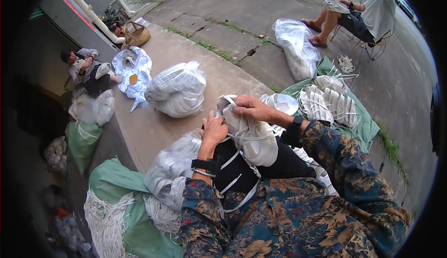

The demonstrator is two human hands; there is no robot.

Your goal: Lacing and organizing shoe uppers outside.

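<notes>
A pale white-grey sneaker [260, 148] rests over my lap, its toe pointing toward me and to the right. My right hand [253, 107] grips it from above around the ankle opening. On the opening's left side, my left hand [215, 130] holds the sneaker with bent fingers; the fingertips are partly hidden. Loose white laces [242, 202] hang from the shoe over my black-clad legs. Just beyond my right wrist lies another white shoe [281, 103], partly covered by my arm.
Several laced white shoes [328, 102] lie on a green sack [368, 123] at right. Stuffed clear bags [179, 90] stand ahead and left. Bundled white laces [107, 221] drape over a green sack [109, 176] at lower left. Two other people sit nearby, one far left, one far right.
</notes>
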